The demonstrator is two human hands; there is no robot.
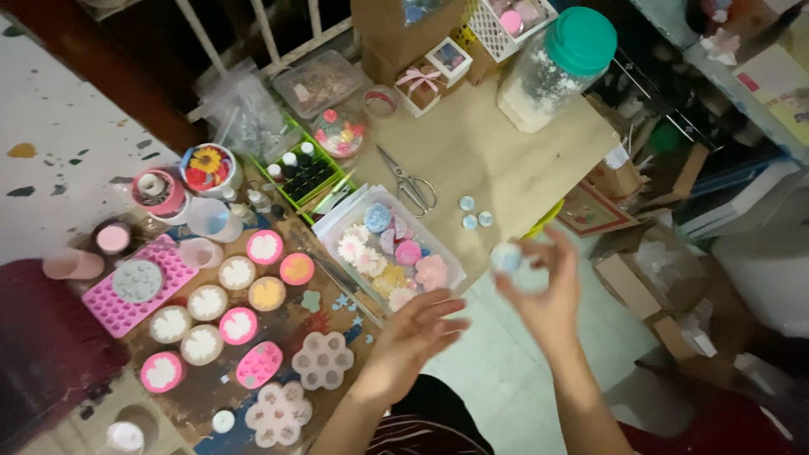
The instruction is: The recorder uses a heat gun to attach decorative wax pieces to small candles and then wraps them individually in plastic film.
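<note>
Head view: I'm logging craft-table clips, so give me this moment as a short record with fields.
setting: cluttered craft table seen from above
right hand: raised, fingertip grip on a small pale round cast piece
left hand: open, palm up, holding nothing
nearest: clear tray of flower-shaped casts
loose pieces: three small round casts beside scissors
left side: filled round moulds, pink silicone mould tray
far edge: jar with green lid
</note>
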